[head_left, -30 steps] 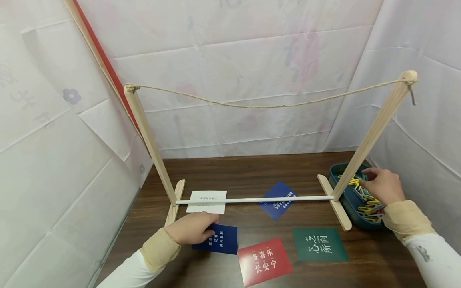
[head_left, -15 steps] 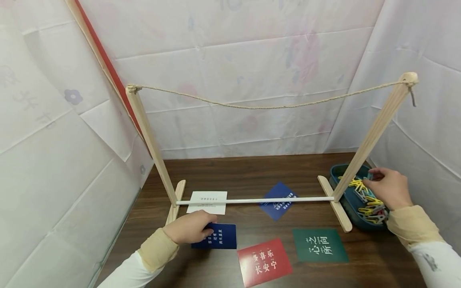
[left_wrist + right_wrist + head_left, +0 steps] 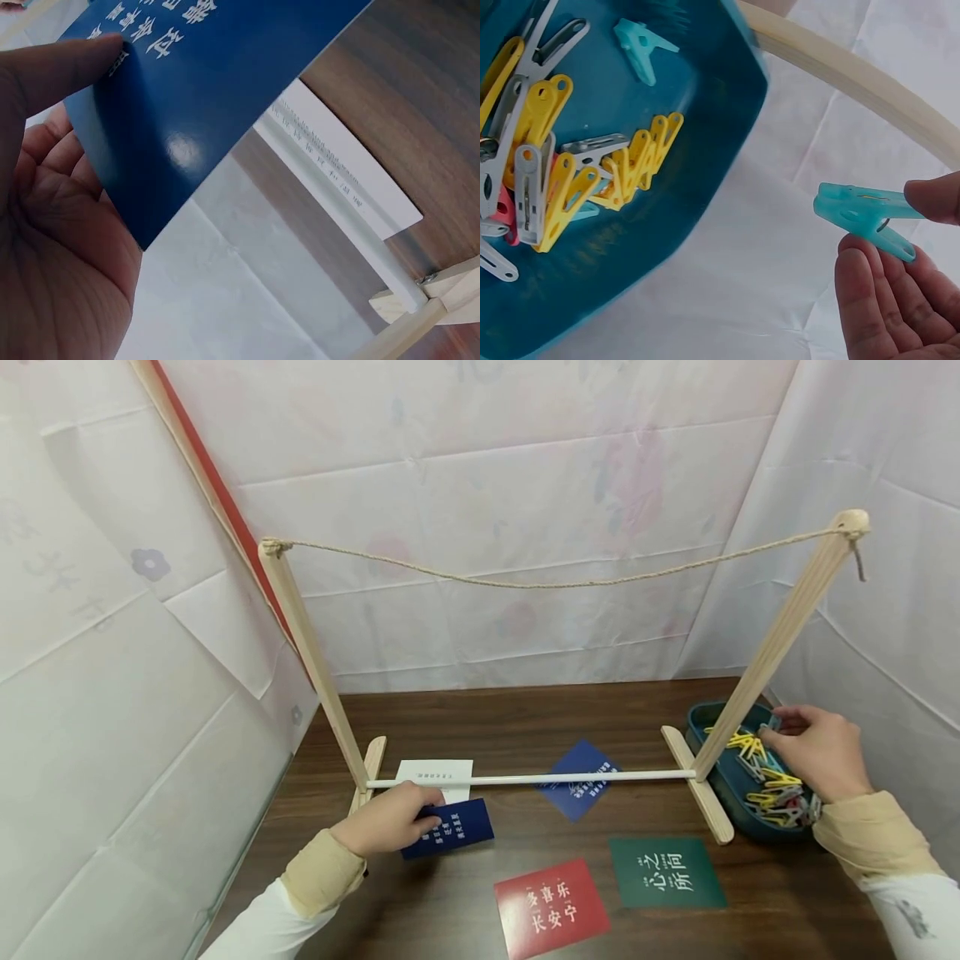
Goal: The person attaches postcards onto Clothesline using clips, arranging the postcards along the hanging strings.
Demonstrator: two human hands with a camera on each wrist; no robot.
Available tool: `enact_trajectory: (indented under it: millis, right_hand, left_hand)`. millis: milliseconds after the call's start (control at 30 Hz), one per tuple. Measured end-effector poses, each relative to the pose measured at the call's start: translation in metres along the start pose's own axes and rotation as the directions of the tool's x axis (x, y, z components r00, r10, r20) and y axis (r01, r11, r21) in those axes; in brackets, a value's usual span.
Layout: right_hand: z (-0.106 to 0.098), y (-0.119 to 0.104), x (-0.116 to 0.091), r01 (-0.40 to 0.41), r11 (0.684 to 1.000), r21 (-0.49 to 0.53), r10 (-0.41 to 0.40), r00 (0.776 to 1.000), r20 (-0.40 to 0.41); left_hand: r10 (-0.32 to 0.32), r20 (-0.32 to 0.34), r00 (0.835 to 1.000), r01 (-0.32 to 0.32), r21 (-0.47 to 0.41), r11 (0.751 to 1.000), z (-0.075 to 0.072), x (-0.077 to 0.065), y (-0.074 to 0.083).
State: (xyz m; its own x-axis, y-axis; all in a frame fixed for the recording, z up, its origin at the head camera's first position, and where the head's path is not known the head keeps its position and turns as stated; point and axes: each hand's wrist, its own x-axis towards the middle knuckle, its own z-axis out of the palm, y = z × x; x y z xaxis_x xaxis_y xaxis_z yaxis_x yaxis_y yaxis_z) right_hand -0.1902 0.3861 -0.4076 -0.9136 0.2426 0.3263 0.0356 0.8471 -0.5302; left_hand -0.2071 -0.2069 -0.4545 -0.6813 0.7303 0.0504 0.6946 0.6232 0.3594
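Note:
In the head view my left hand (image 3: 390, 820) grips the left end of a dark blue card (image 3: 463, 825) with white writing. The thumb lies across its printed face, and the card tilts above the table. Over at the right, my right hand (image 3: 821, 753) is above the near side of a dark teal bin (image 3: 738, 817). Thumb and fingertips pinch a light turquoise clothespin (image 3: 855, 208), seen beside the bin's rim in the right wrist view. Inside the bin lie several yellow clothespins (image 3: 540, 112), along with grey, red and turquoise ones.
A wooden frame (image 3: 780, 639) carries a sagging rope (image 3: 517, 583) and a white bottom rod (image 3: 510, 779). On the table (image 3: 450, 718) lie a white card (image 3: 442, 768), another blue card (image 3: 577, 793), a red card (image 3: 551, 906) and a green card (image 3: 667, 872).
My left hand has raised the dark blue card and tilted it. My right hand has drawn rightward and away from the clothespin pile, with the turquoise clothespin in its fingers.

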Motion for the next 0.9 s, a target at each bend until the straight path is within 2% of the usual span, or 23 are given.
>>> enact_trajectory:
  millis: [200,467,733,900]
  right_hand:
    - [-0.002,-0.006,-0.001,0.022,1.0,0.009,-0.022,0.999,-0.028]
    - [-0.005,-0.015,-0.007,0.037,0.999,0.021,-0.035,0.998,-0.052]
    - [-0.01,-0.022,-0.012,0.057,0.998,0.036,-0.054,0.995,-0.078]
    - [-0.012,-0.029,-0.016,0.068,0.997,0.041,-0.063,0.992,-0.109]
  left_hand:
    - [-0.058,-0.09,0.994,0.053,-0.064,0.997,-0.012,0.001,-0.008]
    - [-0.154,-0.198,0.968,0.118,-0.178,0.977,-0.035,-0.003,-0.015]
    - [-0.208,-0.316,0.926,0.144,-0.216,0.966,-0.044,-0.007,-0.017]
    - [-0.221,-0.404,0.888,0.116,-0.267,0.957,-0.044,-0.007,-0.02]
